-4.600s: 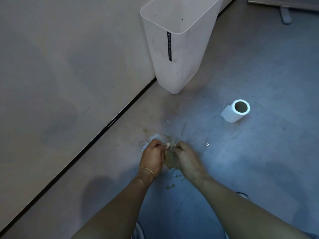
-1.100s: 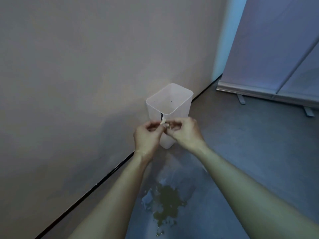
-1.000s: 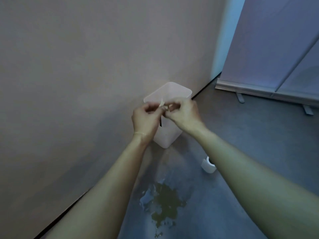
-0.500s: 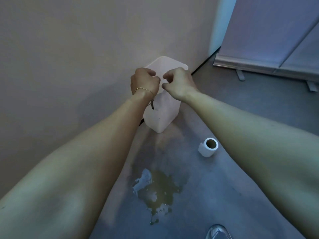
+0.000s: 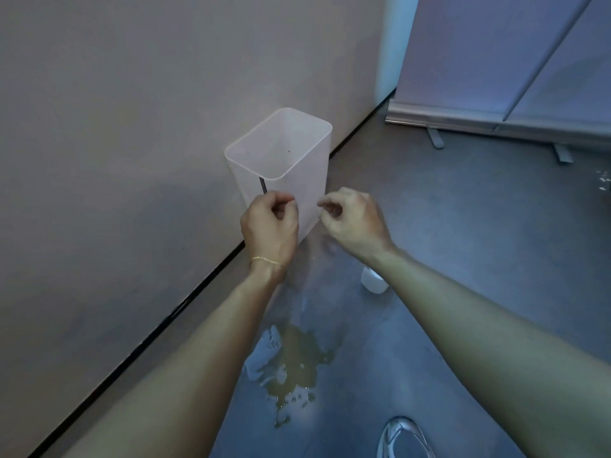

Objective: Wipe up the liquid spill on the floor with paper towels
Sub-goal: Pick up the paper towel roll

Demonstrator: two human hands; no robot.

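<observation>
A yellowish liquid spill [image 5: 299,357] lies on the grey floor between my forearms, with pale patches along its left edge. My left hand [image 5: 269,223] and my right hand [image 5: 353,219] hover side by side in front of the white plastic bin [image 5: 310,180], below its rim. Both have loosely curled fingers and I see nothing in them. A white paper towel roll [image 5: 372,284] lies on the floor to the right of the spill, partly hidden behind my right forearm. The inside of the bin shows only its far wall.
The bin stands against the beige wall [image 5: 132,127], with a black skirting line running along the floor. A banner stand with metal feet [image 5: 436,140] is at the back right. The toe of my shoe [image 5: 401,438] shows at the bottom.
My hands held a small soggy wad, carried it up over the bin's mouth, and have now dropped back toward me without it. The view has tilted slightly.
</observation>
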